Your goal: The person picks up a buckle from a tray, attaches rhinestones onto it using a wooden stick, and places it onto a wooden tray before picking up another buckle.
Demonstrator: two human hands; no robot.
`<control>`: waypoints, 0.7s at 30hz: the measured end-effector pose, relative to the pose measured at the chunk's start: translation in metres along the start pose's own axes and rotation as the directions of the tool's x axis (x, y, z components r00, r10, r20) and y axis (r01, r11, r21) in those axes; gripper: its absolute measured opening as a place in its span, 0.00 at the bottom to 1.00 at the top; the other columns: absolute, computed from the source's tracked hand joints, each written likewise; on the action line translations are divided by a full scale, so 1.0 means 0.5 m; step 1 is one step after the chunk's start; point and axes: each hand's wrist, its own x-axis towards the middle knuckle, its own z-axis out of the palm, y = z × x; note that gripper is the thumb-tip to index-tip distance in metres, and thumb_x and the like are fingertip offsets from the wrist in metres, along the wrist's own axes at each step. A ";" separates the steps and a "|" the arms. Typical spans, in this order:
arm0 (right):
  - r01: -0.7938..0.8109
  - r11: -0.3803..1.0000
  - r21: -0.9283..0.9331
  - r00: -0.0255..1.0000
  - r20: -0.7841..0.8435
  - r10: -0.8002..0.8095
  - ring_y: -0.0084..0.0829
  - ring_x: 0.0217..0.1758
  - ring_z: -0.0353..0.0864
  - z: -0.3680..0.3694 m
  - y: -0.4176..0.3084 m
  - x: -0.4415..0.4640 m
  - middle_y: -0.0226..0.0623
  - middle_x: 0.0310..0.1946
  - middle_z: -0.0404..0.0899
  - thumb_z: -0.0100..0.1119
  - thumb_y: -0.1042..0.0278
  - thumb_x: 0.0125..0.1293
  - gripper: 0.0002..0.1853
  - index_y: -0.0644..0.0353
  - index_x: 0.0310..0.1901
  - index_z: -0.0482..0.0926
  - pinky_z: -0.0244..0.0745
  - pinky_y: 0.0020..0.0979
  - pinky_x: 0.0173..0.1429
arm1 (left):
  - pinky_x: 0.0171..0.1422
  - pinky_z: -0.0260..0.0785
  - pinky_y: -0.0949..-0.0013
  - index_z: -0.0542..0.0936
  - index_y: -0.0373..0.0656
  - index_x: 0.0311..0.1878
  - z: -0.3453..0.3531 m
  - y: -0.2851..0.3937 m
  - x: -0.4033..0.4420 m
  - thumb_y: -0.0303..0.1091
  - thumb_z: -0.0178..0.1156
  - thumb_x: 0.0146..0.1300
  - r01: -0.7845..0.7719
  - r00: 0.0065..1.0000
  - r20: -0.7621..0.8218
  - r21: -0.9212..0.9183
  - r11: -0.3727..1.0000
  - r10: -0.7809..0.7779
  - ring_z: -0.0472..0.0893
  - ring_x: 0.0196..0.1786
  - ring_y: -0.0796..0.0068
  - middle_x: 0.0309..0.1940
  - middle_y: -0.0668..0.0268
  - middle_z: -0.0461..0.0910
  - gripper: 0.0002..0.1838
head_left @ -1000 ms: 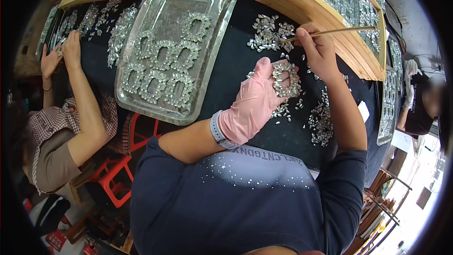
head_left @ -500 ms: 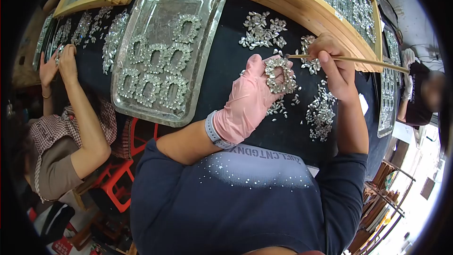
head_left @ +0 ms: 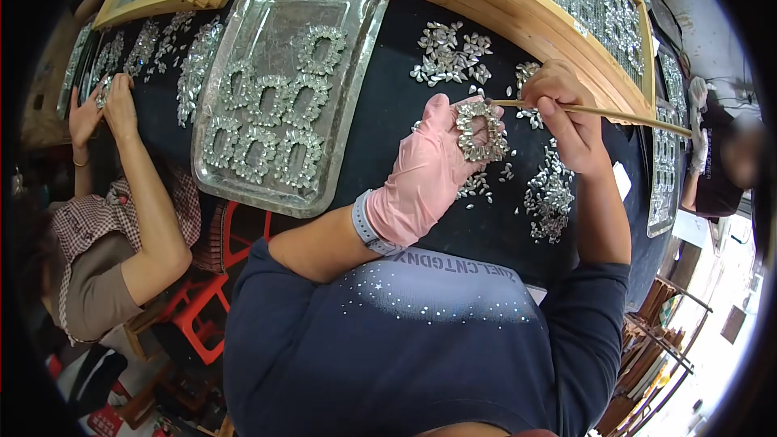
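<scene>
My left hand, in a pink glove, holds a rhinestone buckle, an open rectangular frame edged with clear stones. The fingers are behind the buckle, with the thumb beside it. My right hand is bare and pinches a thin wooden stick. The stick's dark tip meets or hovers at the top edge of the buckle; I cannot tell which. Loose clear stones lie around both hands: one pile above the left hand, another pile below the right hand.
A metal tray holding several similar buckles lies to the left on the black table. Wooden frames with mesh and stones stand at the back. A co-worker's hands handle a piece at far left. Another person is at far right.
My right hand and the stick have shifted slightly, with the stick's tip moving a little left and down. My left hand and the buckle have barely moved.
</scene>
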 end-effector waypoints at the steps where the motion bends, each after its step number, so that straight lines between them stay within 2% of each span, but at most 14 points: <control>1: 0.000 1.000 0.000 1.000 0.000 0.000 0.33 0.34 0.68 0.000 0.000 0.000 0.40 0.29 0.72 0.46 0.68 0.65 0.09 0.63 0.31 0.71 0.63 0.32 0.41 | 0.63 0.64 0.58 0.63 0.33 0.59 0.000 0.000 0.000 0.51 0.33 0.71 0.000 1.000 0.000 0.000 1.000 0.000 0.72 0.56 0.60 0.55 0.51 0.70 0.29; 9: 0.035 0.998 -0.042 0.999 0.028 -0.034 0.33 0.34 0.68 0.001 -0.002 0.005 0.40 0.28 0.72 0.46 0.68 0.63 0.07 0.63 0.32 0.71 0.62 0.32 0.41 | 0.63 0.64 0.58 0.63 0.33 0.59 0.000 0.001 0.001 0.51 0.32 0.71 0.003 1.000 0.010 0.030 1.000 -0.003 0.72 0.57 0.61 0.56 0.51 0.69 0.29; 13: 0.117 0.986 -0.118 0.992 -0.023 -0.120 0.35 0.28 0.68 0.006 -0.012 0.015 0.34 0.23 0.72 0.50 0.71 0.60 0.05 0.61 0.30 0.71 0.60 0.34 0.42 | 0.63 0.64 0.58 0.63 0.34 0.59 0.003 0.001 0.000 0.51 0.32 0.71 -0.001 1.000 -0.007 0.036 0.999 0.001 0.72 0.57 0.62 0.56 0.52 0.69 0.28; 17: 0.056 0.998 0.026 0.990 -0.132 -0.052 0.30 0.28 0.68 0.014 -0.001 0.005 0.34 0.23 0.72 0.49 0.71 0.62 0.05 0.62 0.30 0.72 0.62 0.30 0.38 | 0.63 0.64 0.58 0.63 0.34 0.58 0.003 0.000 0.000 0.51 0.32 0.71 -0.006 1.000 -0.007 0.031 0.999 0.007 0.72 0.56 0.61 0.56 0.52 0.69 0.28; 20: -0.171 0.967 0.187 0.963 -0.175 0.204 0.24 0.32 0.69 0.030 0.011 0.003 0.33 0.29 0.73 0.43 0.69 0.69 0.10 0.64 0.33 0.72 0.64 0.26 0.39 | 0.63 0.64 0.57 0.63 0.34 0.58 0.003 0.001 -0.001 0.51 0.33 0.71 -0.006 1.000 -0.020 0.048 0.999 0.007 0.72 0.56 0.60 0.55 0.52 0.70 0.28; 21: -0.169 0.968 0.187 0.964 -0.174 0.202 0.24 0.32 0.69 0.039 0.019 0.006 0.33 0.29 0.73 0.43 0.69 0.69 0.10 0.64 0.33 0.72 0.64 0.26 0.39 | 0.63 0.64 0.57 0.63 0.34 0.58 0.003 0.001 -0.001 0.51 0.33 0.71 -0.009 1.000 -0.020 0.048 0.999 0.010 0.72 0.56 0.60 0.55 0.52 0.70 0.28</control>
